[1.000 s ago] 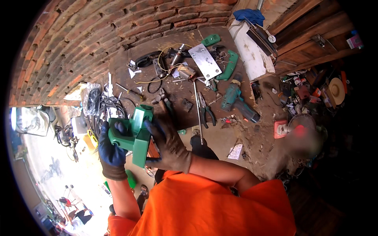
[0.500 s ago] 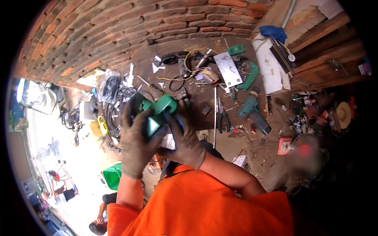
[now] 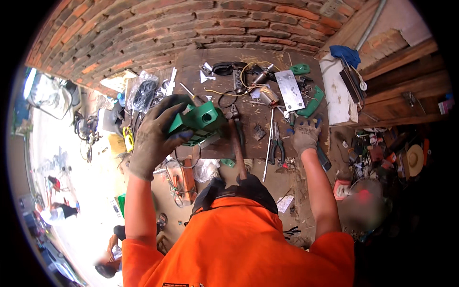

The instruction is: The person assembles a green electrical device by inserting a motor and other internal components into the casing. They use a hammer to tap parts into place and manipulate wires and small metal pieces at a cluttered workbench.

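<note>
My gloved left hand [image 3: 155, 136] is closed around a green plastic tool housing [image 3: 203, 119], raised over the near left of the workbench, a round hole in the housing facing up. My gloved right hand [image 3: 306, 134] has its fingers bent over a teal cordless drill [image 3: 324, 160] at the bench's right side; the hand hides most of the drill. Pliers [image 3: 276, 152] and a long thin metal rod [image 3: 268, 148] lie just left of that hand. Beyond it rest a green curved casing half [image 3: 313, 103] and a metal plate [image 3: 289, 91].
A hammer [image 3: 237, 148] overhangs the workbench [image 3: 196, 64] front edge. Motor parts [image 3: 268, 95], yellow wire and a screwdriver [image 3: 191, 93] lie farther back. Bagged cables [image 3: 143, 91] crowd the left. A brick wall [image 3: 220, 28] stands behind; a fan [image 3: 366, 196] and clutter occupy the right.
My right hand has left the green housing and moved right onto the drill. My left hand keeps the housing, now turned with its hole upward. The view has shifted slightly.
</note>
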A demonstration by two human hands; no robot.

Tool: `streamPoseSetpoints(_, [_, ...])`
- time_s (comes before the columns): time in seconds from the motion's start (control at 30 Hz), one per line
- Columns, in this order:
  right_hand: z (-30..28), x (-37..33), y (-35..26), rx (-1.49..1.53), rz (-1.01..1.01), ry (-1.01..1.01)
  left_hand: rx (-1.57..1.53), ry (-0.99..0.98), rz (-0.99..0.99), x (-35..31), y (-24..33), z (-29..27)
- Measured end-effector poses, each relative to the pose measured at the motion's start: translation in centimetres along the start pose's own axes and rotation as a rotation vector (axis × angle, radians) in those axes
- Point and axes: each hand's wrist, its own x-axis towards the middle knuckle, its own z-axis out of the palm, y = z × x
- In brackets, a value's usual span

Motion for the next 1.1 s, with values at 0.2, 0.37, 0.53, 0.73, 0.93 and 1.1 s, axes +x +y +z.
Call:
streamPoseSetpoints(0.2, [0.1,0.7,-0.2,-0.025,-0.048,-0.040,0.006,0.008,0.045,0.7,-0.4,0.0])
streamPoseSetpoints(0.37, [2.0,0.4,1.2,0.050,-0.105,0.158,0.001,0.028,0.140,1.4,-1.5,0.1])
streamPoseSetpoints(0.53, [-1.7,-3.1,1.5,0.321,-0.111,0.521,0.109,-0.118,0.315,2.1,-1.2,-2.1])
streamPoseSetpoints(0.73, [-9.0,-9.1,-3.6,1.982,-0.417,-0.009,0.113,-0.261,0.419,4.2,-0.8,-2.0])
streamPoseSetpoints(0.93, [-11.8,-11.2,-9.2,2.626,-0.555,-0.512,0.172,-0.215,0.377,4.6,0.4,-0.5])
streamPoseSetpoints(1.1, [-12.8,-11.8,-11.2,2.748,-0.496,-0.667,0.205,-0.144,0.345,3.2,1.0,0.0])
